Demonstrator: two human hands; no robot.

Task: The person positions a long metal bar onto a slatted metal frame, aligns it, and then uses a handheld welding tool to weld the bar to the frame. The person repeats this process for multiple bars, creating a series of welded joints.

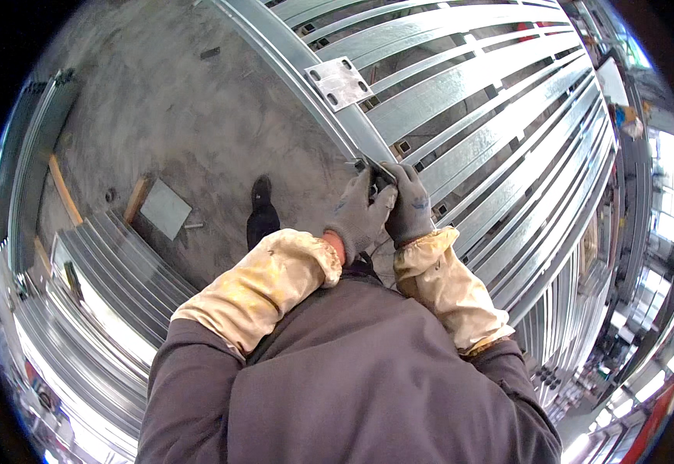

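Both my hands wear grey work gloves, with tan protective sleeves up the forearms. They meet at the near edge of a galvanized steel beam (369, 137). My left hand (356, 213) is closed, its fingers and thumb curled at a small dark flat piece (384, 173). Close beside it on the right, my right hand (410, 207) grips the same piece with bent fingers. The gloves cover much of it, so its exact kind does not show. A light metal plate with slotted holes (338, 83) lies across the beam, a little beyond the hands.
Long galvanized slats (461, 93) run side by side across the right, joined to the beam. Stacked metal profiles (120, 255) lie at the left, near a square metal sheet (166, 209) and wooden strips (65, 188) on the concrete floor (190, 108). My dark shoe (261, 191) stands left of the beam.
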